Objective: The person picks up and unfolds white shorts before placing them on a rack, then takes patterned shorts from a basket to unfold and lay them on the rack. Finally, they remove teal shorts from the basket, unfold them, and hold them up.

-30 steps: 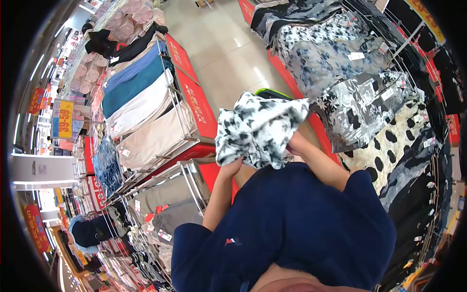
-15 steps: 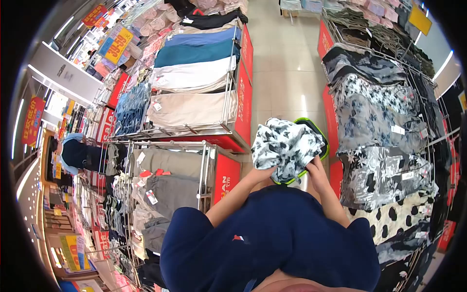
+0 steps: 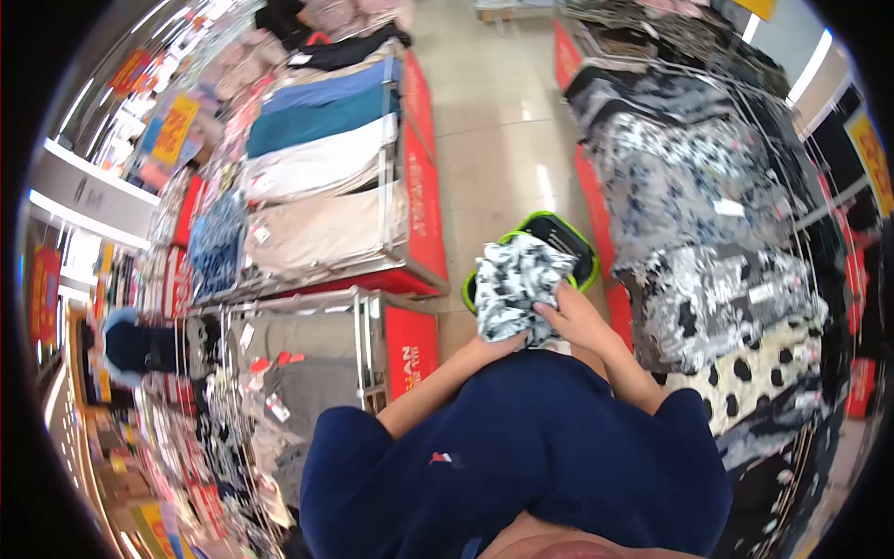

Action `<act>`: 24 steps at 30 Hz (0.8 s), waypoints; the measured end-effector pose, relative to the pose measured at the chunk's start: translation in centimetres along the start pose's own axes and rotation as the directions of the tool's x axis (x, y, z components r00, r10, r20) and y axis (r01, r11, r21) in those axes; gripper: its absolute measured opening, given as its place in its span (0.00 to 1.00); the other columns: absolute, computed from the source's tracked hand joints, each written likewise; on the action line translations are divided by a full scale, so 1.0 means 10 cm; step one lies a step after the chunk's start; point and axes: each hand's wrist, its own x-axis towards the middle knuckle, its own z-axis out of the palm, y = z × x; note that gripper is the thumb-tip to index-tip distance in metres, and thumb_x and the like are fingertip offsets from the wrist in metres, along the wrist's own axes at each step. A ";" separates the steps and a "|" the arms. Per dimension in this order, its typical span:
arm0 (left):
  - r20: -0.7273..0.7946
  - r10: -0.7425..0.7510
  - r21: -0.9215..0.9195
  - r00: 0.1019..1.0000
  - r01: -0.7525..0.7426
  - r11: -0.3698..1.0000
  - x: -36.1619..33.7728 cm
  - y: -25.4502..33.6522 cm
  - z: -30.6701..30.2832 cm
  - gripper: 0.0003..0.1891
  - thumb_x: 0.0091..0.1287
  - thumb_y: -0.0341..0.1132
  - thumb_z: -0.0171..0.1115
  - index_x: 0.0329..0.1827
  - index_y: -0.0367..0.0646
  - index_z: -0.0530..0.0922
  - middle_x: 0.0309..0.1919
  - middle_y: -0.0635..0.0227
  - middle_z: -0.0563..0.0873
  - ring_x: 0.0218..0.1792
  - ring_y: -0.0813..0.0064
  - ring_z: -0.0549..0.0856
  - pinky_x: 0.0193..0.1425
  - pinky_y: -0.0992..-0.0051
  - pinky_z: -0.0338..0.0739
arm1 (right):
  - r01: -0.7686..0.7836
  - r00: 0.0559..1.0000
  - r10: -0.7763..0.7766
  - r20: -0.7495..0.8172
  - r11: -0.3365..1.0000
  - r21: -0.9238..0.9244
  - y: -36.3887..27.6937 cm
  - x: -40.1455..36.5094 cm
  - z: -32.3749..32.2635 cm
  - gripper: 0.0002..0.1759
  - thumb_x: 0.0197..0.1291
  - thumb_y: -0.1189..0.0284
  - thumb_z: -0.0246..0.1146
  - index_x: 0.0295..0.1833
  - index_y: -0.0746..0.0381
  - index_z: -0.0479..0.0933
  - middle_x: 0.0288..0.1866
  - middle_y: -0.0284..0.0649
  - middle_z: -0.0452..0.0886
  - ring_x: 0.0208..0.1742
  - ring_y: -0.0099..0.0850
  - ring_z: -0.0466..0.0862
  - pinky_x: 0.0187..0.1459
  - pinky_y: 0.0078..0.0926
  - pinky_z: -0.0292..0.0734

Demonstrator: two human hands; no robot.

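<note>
A bunched garment (image 3: 521,284) with a black, grey and white blotchy print is in front of my body; its exact kind is hidden by the folds. Its lower left edge is in my left hand (image 3: 500,347), whose fingers are partly covered by the fabric. My right hand (image 3: 570,317) grips the lower right side, thumb and fingers pressed onto the cloth. Below and behind the garment shows a black shopping basket with a bright green rim (image 3: 593,265), partly covered by it.
On the left, racks hold folded beige trousers (image 3: 326,224) and grey trousers (image 3: 321,391), with red panels (image 3: 411,349) at their ends. Patterned clothes (image 3: 694,307) lie along the right rack. A tiled aisle (image 3: 498,140) runs ahead. Another person (image 3: 140,345) is at far left.
The garment is gathered into a smaller bundle. My right hand has moved up and left onto it. More of the basket shows, and the view has shifted, sliding the racks leftward.
</note>
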 end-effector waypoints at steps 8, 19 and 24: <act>0.093 -0.249 -0.215 0.964 0.263 0.940 0.16 -0.19 0.18 0.30 0.67 0.46 0.61 0.68 0.39 0.68 0.67 0.58 0.72 0.69 0.62 0.68 0.76 0.67 0.55 | 0.052 0.993 -0.023 -0.114 0.964 0.262 0.09 -0.05 -0.24 0.21 0.70 0.59 0.53 0.52 0.66 0.75 0.48 0.55 0.79 0.52 0.52 0.78 0.54 0.41 0.72; 0.139 -0.428 -0.949 0.893 0.244 0.201 0.27 -0.31 -0.04 0.28 0.65 0.27 0.59 0.70 0.38 0.64 0.64 0.60 0.75 0.64 0.60 0.75 0.70 0.59 0.68 | -0.081 0.986 0.147 -0.083 0.843 0.532 0.00 0.28 -0.22 0.25 0.73 0.58 0.52 0.30 0.69 0.68 0.23 0.40 0.68 0.29 0.27 0.67 0.32 0.33 0.65; 0.271 -0.352 -0.963 0.896 0.250 -0.104 0.75 -0.53 -0.25 0.23 0.73 0.38 0.43 0.69 0.37 0.65 0.66 0.57 0.74 0.67 0.59 0.73 0.73 0.55 0.63 | 0.023 0.921 0.176 -0.346 0.865 0.501 -0.22 0.69 -0.64 0.23 0.72 0.60 0.54 0.25 0.64 0.68 0.21 0.30 0.66 0.26 0.20 0.63 0.27 0.27 0.60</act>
